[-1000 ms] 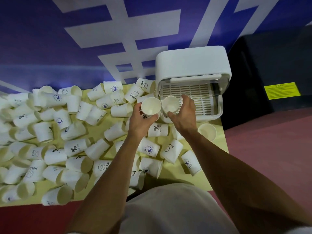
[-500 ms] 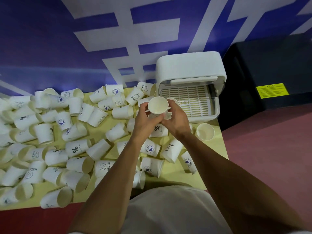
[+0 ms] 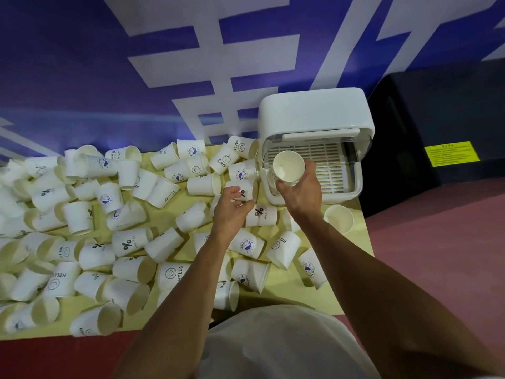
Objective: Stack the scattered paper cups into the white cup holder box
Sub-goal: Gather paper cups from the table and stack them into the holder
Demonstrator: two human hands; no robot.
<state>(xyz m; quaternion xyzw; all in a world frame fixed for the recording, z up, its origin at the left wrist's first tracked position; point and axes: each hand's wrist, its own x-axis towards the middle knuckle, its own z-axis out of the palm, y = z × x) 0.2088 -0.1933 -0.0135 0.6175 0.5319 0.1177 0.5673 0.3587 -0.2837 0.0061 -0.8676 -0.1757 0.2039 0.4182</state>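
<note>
I clasp a paper cup (image 3: pixel 288 166) in my right grip (image 3: pixel 300 191), mouth tilted towards me. The fingers cover its lower part, so I cannot tell whether another cup is nested under it. Just beyond that grip stands the white cup holder box (image 3: pixel 314 113), its front open. The held cup sits over the left front corner of the slatted tray (image 3: pixel 330 168) and hides that corner. To the right of the cup, bare slats show.

Left of my left grip (image 3: pixel 232 207) the scattered cups (image 3: pixel 123 214) run off the picture's edge, and much of their print is too small to read.

The yellow bench (image 3: pixel 287 292) ends just right of my right forearm. An upright cup (image 3: pixel 338 217) stands between that arm and the edge.

My left grip hangs palm down, its fingers curved over a percent-marked cup (image 3: pixel 247 190) lying on its side. I cannot tell whether it is clenched on the cup or only near it. Both forearms reach forward.
</note>
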